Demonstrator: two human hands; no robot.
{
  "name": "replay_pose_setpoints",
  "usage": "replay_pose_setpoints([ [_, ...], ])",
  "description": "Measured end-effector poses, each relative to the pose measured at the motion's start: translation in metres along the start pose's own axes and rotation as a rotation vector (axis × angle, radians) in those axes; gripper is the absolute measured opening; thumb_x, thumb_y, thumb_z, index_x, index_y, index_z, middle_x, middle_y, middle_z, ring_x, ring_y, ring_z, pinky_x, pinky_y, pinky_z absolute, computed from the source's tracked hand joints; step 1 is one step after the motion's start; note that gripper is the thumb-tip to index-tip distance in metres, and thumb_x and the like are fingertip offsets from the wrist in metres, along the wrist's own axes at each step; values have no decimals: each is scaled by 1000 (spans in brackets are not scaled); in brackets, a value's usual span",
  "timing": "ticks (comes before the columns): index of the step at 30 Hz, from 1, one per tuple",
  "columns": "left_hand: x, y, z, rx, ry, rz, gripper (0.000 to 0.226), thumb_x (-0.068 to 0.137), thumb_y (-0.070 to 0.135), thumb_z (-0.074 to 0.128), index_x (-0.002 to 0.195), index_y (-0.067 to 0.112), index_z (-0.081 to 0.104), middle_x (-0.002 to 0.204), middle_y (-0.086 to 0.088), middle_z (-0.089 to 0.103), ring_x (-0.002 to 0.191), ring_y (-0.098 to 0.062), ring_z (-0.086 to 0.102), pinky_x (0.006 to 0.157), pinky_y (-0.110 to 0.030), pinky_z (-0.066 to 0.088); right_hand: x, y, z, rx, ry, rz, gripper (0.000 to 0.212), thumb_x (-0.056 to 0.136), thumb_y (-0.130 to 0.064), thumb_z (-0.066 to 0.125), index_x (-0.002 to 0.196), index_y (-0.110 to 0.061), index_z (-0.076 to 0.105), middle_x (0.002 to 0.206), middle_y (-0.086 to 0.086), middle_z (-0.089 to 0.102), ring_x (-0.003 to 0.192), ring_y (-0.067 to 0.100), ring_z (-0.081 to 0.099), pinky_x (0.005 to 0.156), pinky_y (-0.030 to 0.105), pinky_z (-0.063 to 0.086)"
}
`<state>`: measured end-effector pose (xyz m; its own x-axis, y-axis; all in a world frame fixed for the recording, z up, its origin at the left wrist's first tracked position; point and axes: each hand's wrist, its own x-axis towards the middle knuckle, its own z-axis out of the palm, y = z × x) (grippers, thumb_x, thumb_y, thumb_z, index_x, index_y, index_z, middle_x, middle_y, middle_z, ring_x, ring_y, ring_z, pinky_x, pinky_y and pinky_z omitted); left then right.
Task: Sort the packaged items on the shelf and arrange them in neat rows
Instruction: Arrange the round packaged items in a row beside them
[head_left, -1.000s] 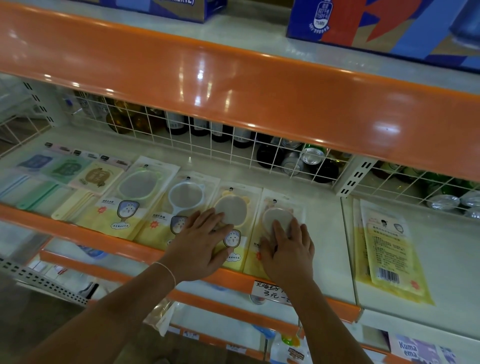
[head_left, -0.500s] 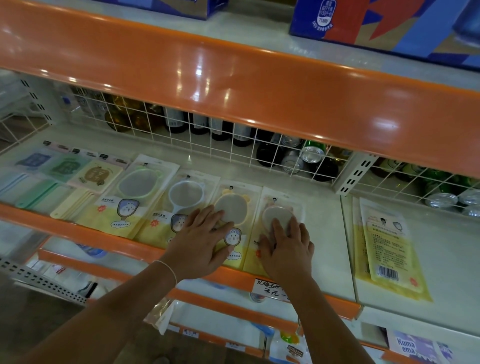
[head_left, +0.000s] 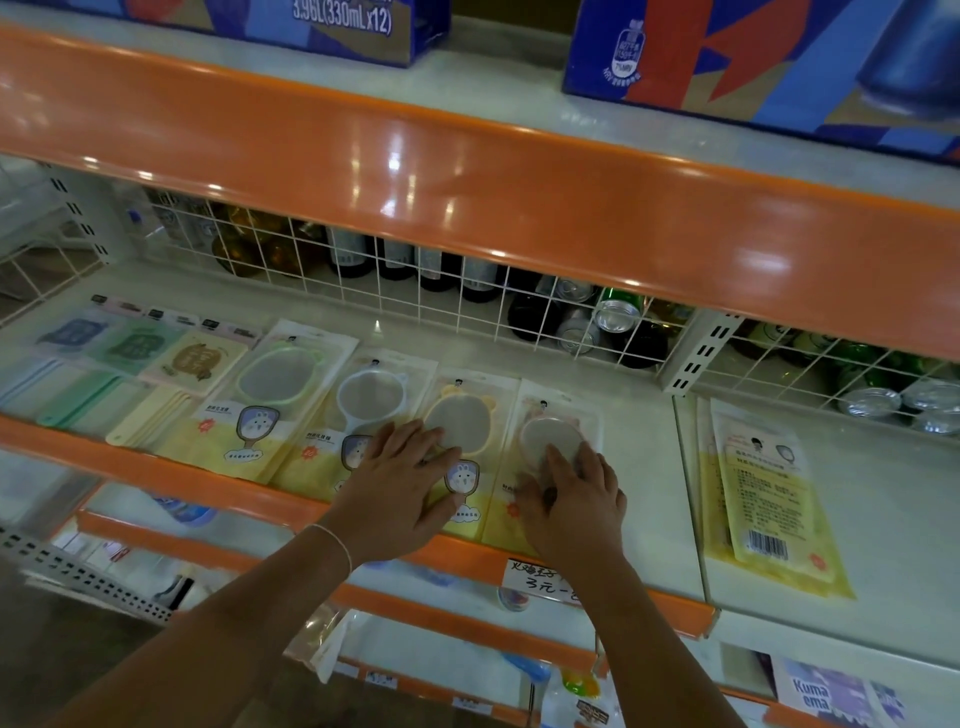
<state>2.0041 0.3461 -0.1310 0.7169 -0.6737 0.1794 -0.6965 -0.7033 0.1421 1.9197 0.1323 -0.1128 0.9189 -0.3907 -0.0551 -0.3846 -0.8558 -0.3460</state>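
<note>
Several packaged hand mirrors lie side by side on the white shelf: a green-rimmed pack, a white-rimmed pack, a yellow-rimmed pack and a pink-rimmed pack. My left hand lies flat with straight fingers across the white-rimmed and yellow-rimmed packs. My right hand presses flat on the pink-rimmed pack, covering its lower half. Both hands are near the shelf's front edge.
A separate stack of yellow packs lies right of a shelf divider. Pastel comb and card packs fill the left end. A wire grid backs the shelf, bottles and cans behind it. An orange shelf lip overhangs above.
Both hands have stayed flat on the same packs, barely shifting. The view has tilted up slightly, showing more of the boxes on the upper shelf.
</note>
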Motion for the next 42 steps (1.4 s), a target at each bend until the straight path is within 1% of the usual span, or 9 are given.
replay_pose_setpoints([
  [5,12,14,-14,-84,38,-59,70,94,63,19,130,17,59,137,-9,52,135,-35,40,113,-57,27,-7,36,-29,105,166,76,72,82,-60,33,141,-21,47,150,16,38,139,36,31,111,51,29],
  [8,40,49,-31,-133,107,-27,61,95,53,26,127,13,60,131,-12,56,129,-34,46,109,-53,34,-4,73,-49,101,291,179,61,87,-52,44,135,-16,54,143,20,47,134,39,38,109,51,32],
  [11,76,98,-43,-214,108,58,63,93,51,23,133,13,53,135,-10,52,131,-29,41,110,-47,34,0,102,-73,101,364,294,58,87,-49,48,133,-15,55,141,22,49,131,41,40,108,50,32],
  [16,121,176,-41,-360,-36,180,49,101,37,35,142,12,41,144,-8,41,136,-23,32,113,-37,29,0,138,-98,72,329,450,63,88,-48,55,144,-23,39,150,14,38,136,38,34,108,48,33],
  [22,139,224,-19,-514,-271,130,47,102,35,34,144,14,38,141,-8,44,132,-24,39,108,-35,34,-3,162,-84,45,148,609,90,72,-74,54,143,-27,26,148,13,32,132,40,31,107,49,32],
  [26,135,230,-14,-504,-306,127,48,103,35,34,145,14,36,144,-7,42,133,-22,39,108,-31,32,-4,169,-77,19,180,592,97,69,-78,55,144,-24,26,140,13,38,124,38,38,102,47,33],
  [33,122,216,-18,-493,-264,154,46,102,36,35,143,16,38,146,-3,40,135,-18,34,111,-33,31,2,174,-92,75,180,615,98,63,-65,72,142,-28,27,120,11,60,113,34,52,94,43,42],
  [38,109,195,-29,-515,-198,150,47,102,39,35,144,19,38,146,0,40,134,-15,35,110,-33,33,6,173,-103,117,158,682,80,67,-55,74,134,-28,40,119,10,56,113,34,52,94,44,43],
  [42,94,170,-39,-520,-176,137,48,102,41,34,144,19,37,146,3,38,134,-13,34,111,-31,31,-1,159,-106,134,239,650,75,70,-51,75,133,-23,45,115,12,51,102,36,59,94,44,48],
])
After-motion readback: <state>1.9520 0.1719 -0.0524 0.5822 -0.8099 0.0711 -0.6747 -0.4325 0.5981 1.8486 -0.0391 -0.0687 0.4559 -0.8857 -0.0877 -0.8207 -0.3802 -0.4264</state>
